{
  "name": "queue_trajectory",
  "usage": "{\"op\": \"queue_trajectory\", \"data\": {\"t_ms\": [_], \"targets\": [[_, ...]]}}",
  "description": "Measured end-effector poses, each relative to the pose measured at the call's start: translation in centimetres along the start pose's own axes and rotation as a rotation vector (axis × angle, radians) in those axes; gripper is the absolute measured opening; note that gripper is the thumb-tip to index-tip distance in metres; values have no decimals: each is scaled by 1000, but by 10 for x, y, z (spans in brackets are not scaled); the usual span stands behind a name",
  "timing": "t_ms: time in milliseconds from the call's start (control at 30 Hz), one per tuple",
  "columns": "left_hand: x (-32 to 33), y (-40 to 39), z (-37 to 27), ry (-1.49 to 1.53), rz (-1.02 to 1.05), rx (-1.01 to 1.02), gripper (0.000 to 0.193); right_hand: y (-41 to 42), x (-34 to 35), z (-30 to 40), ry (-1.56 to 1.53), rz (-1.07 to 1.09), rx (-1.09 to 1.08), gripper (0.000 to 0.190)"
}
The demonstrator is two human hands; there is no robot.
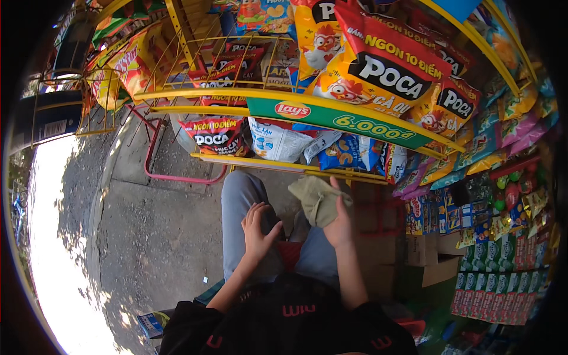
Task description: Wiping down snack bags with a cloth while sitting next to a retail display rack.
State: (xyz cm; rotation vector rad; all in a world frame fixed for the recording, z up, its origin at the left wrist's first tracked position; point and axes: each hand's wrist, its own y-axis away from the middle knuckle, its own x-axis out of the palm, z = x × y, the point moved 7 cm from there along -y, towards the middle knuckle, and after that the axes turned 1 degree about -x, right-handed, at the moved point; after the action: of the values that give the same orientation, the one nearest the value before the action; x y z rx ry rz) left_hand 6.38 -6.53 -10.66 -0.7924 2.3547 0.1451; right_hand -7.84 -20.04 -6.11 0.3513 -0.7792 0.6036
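Note:
My right hand (338,222) holds a crumpled olive-green cloth (318,200) over my right knee, just below the rack's lower edge. Near my left knee, my left hand (258,231) is empty with its fingers apart. In front of me stands a yellow wire rack (266,163) filled with snack bags. A red and black Poca bag (217,138), a white and blue bag (278,141) and a blue bag (339,153) lie on its lower shelf. Larger orange and red Poca bags (390,73) lean on the shelf above, behind a green Lay's price strip (355,120).
A pink-red metal tube frame (177,176) stands on the concrete at the left. Toothpaste boxes (492,288) and small hanging packets (421,215) fill the right side. Cardboard boxes (424,255) are beside them. A sunlit curb and road (53,213) lie at far left.

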Motion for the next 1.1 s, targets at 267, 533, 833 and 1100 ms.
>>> {"op": "queue_trajectory", "data": {"t_ms": [267,533,833,1100], "targets": [[-1,-5,-61,272,295,396,47,57,-2,-12,-192,275,281,62],[-37,-20,-145,686,440,90,15,55,13,-24,-689,301,225,60],[-166,-151,-241,493,-401,778,59,49,-40,-28,-697,481,256,51],[-208,-427,-152,52,-209,45,44,39,-86,-43,-688,400,63,55]]}}
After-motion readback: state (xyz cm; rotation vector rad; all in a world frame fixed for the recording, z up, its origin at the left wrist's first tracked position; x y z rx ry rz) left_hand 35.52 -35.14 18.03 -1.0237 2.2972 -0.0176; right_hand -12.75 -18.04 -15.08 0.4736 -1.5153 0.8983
